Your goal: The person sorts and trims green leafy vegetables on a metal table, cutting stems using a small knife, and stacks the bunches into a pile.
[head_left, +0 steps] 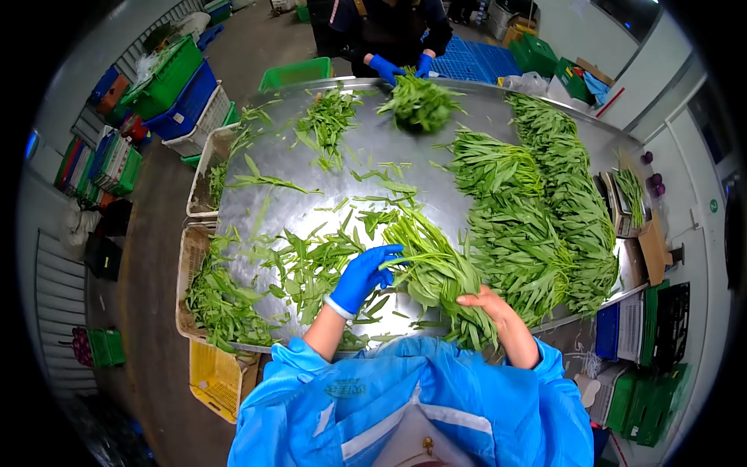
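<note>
In front of my body, a bunch of leafy green stems (436, 268) lies over the metal table (436, 187). My left hand (362, 279), in a blue glove, is at the cut-stem end, with its fingers curled against the stems. My bare right hand (502, 311) is closed round the leafy end, its thumb on top and its other fingers mostly hidden under the leaves. Loose leaves (307, 261) are scattered left of my gloved hand. Long rows of stacked greens (517, 226) stand close on the right.
Across the table, a co-worker's blue-gloved hands (401, 67) hold another bunch (420, 101). Crates of leaves (193, 268) line the left edge. A scale (620, 206) with stems and a cardboard piece (655, 247) are at the right. A yellow crate (216, 377) sits lower left.
</note>
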A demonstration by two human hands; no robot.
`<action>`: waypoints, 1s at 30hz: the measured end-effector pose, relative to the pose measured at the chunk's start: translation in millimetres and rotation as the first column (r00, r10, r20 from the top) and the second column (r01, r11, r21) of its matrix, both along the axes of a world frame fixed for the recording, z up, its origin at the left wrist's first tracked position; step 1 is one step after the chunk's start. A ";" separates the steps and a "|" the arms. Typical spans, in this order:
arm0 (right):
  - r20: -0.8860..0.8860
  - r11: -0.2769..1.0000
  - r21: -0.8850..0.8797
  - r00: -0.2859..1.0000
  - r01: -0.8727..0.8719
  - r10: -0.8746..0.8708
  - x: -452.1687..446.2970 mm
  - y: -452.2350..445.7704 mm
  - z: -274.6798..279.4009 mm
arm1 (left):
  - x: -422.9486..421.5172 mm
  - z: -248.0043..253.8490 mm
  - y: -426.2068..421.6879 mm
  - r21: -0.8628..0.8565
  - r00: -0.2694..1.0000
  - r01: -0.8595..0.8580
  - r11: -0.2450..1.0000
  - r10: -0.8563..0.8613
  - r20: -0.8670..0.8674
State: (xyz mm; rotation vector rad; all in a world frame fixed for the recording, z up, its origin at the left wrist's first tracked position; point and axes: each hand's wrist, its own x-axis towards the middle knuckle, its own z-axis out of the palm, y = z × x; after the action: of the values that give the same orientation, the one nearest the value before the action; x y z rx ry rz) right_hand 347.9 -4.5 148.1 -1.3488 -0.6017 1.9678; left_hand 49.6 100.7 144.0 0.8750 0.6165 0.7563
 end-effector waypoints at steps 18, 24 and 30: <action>-0.038 0.999 0.003 0.998 0.048 -0.048 -7.6 3.3 -3.5 | -78.7 -30.8 34.1 0.870 0.078 0.059 0.490 0.866 -0.493; 0.166 0.974 0.223 0.983 0.040 -0.078 -32.0 15.7 20.7 | -42.4 -124.6 -23.3 -0.161 0.937 0.221 0.962 -0.256 -0.238; 0.962 0.678 0.264 0.239 -0.686 -0.132 -86.8 10.1 4.6 | 13.3 -78.6 -20.2 -0.322 0.748 0.158 0.933 0.100 0.656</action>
State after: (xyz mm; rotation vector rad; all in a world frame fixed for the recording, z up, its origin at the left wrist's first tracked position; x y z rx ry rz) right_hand 261.2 5.5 152.8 -1.8649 -2.0960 0.6221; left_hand 62.9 80.5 65.5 0.2246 0.0808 0.8294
